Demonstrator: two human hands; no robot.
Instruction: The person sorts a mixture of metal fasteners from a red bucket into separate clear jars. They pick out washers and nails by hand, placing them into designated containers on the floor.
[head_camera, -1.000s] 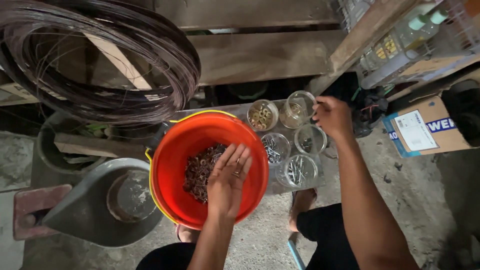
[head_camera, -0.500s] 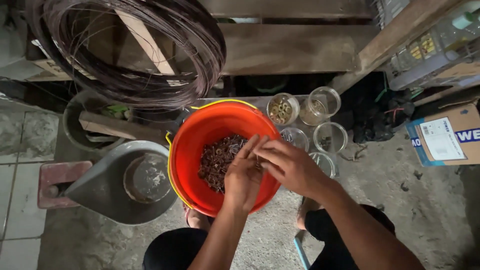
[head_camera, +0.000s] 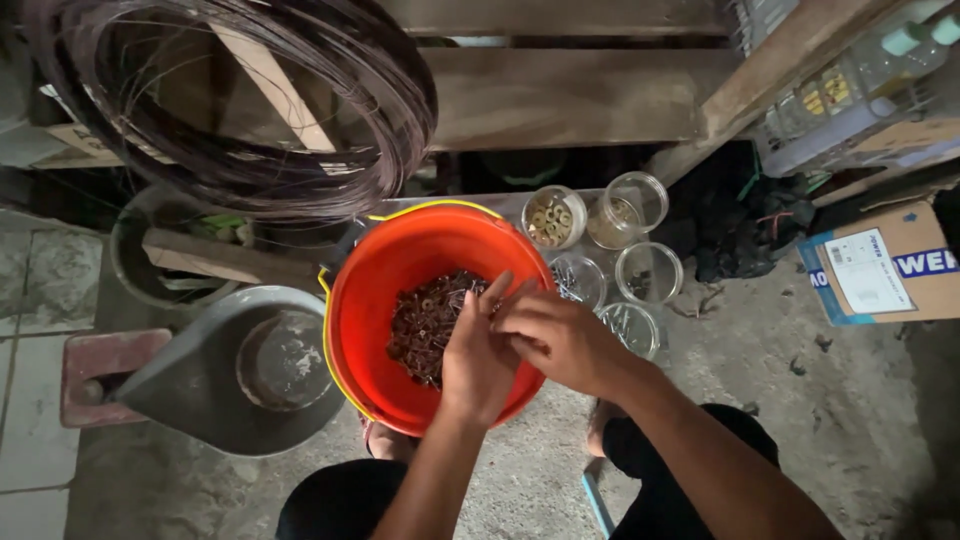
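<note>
An orange bucket (head_camera: 372, 300) with a yellow handle stands on the floor between my knees, holding a heap of rusty nuts and screws (head_camera: 422, 322). My left hand (head_camera: 478, 362) hovers over the bucket, palm up and cupped, with small metal pieces in it. My right hand (head_camera: 560, 342) reaches across from the right, its fingertips pinched together in the left palm. What those fingertips hold is hidden. Several clear glass jars stand just right of the bucket: one with brass nuts (head_camera: 553, 218), one nearly empty (head_camera: 631, 208), another (head_camera: 649, 272), and one with nails (head_camera: 631, 328).
A big coil of dark wire (head_camera: 230, 110) hangs at upper left against wooden planks (head_camera: 570, 95). A grey metal scoop-shaped pan (head_camera: 240, 372) lies left of the bucket, beside a red block (head_camera: 100, 372). A cardboard box (head_camera: 885, 265) sits at right on the concrete floor.
My right hand left the far jar and came back to meet my left palm over the bucket. My left hand has stayed over the bucket, curling slightly.
</note>
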